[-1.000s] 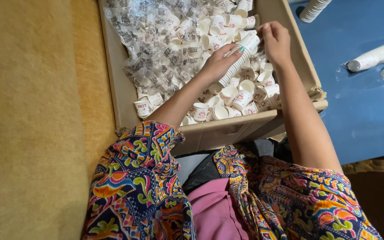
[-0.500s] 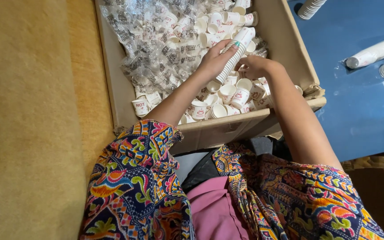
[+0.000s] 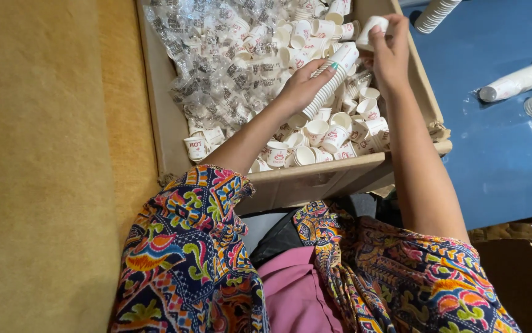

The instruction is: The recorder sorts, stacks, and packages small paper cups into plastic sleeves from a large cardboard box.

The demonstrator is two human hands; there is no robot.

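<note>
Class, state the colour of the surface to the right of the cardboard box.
Blue surface, shown best in the head view.

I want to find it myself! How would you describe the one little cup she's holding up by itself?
Look in the big brown cardboard box full of small white paper cups. At its far right edge, the right hand pinches one single white paper cup. It is lifted above the loose pile, beside the long nested stack of cups gripped by the left hand.
</note>
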